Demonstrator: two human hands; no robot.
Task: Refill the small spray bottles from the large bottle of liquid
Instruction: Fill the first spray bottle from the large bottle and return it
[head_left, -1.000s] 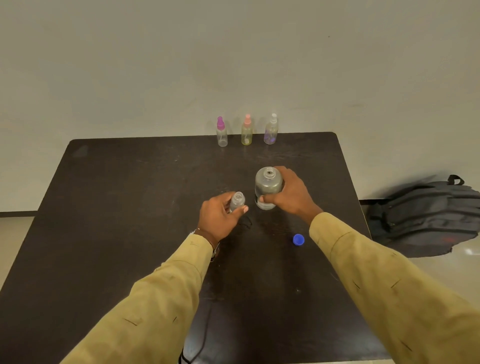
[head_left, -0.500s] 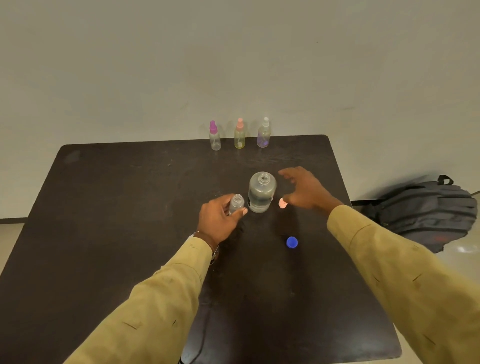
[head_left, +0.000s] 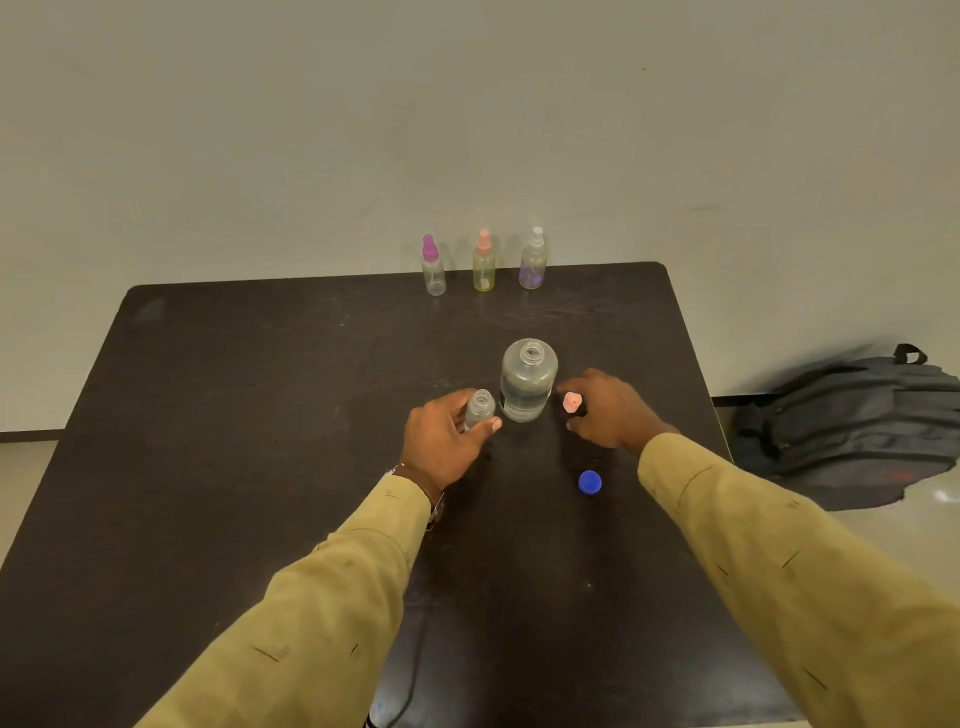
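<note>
So nearest the person, a round blue plastic cap (head_left: 589, 481) lies loose on the dark matte table (head_left: 260, 415), just under the right wrist; I'd guess it's off the big bottle. A bit further in, the left hand (head_left: 447, 441) has fingers and thumb wrapped round a small clear plastic spray bottle (head_left: 480, 408), upright, neck open, no top on. The right hand (head_left: 608, 410) is curled in a pinch on a pale pink spray top (head_left: 572, 402); can't tell if it's lifted or resting on the table. Between the hands, just beside the little bottle, stands the large clear round-shouldered bottle (head_left: 529, 379), uncapped and upright.

My read: this one looks ready for its top to go back on, though I can't see its level. At the far edge three more sit capped in a row: a magenta-topped clear bottle (head_left: 432, 265), a peach-topped yellowish bottle (head_left: 484, 260) and a white-topped purplish bottle (head_left: 533, 258). Filled or not, no idea.

Writing: a dark patch low on the big bottle, a reddish mark on the grey backpack (head_left: 852, 421) on the floor, neither readable
</note>
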